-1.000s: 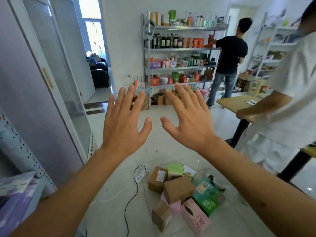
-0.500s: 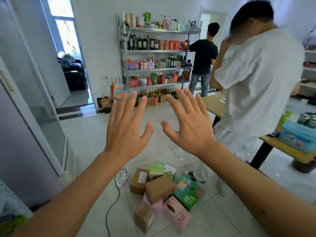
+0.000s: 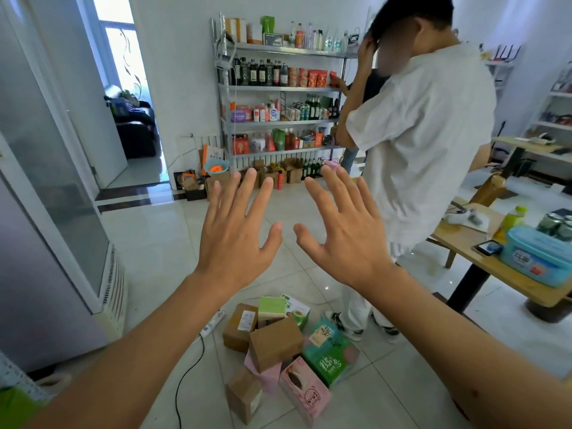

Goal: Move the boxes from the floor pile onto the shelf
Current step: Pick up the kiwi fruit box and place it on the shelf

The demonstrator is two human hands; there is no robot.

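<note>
A pile of boxes (image 3: 275, 345) lies on the tiled floor below my arms: several brown cardboard boxes, a pink carton (image 3: 305, 394), and green packages (image 3: 326, 356). My left hand (image 3: 235, 239) and my right hand (image 3: 343, 233) are both raised in front of me, fingers spread, palms facing away, holding nothing. They hover well above the pile. A metal shelf (image 3: 278, 88) stocked with bottles and packets stands against the far wall.
A person in a white shirt (image 3: 424, 144) stands just right of the pile, feet close to the boxes. A wooden table (image 3: 507, 274) with a blue tub is at the right. A black cable (image 3: 185, 376) runs left of the pile. A glass-door cabinet (image 3: 46, 181) stands at left.
The view has swung right and closer; the person in white now stands upright beside the pile. My hands stay raised and spread, empty.
</note>
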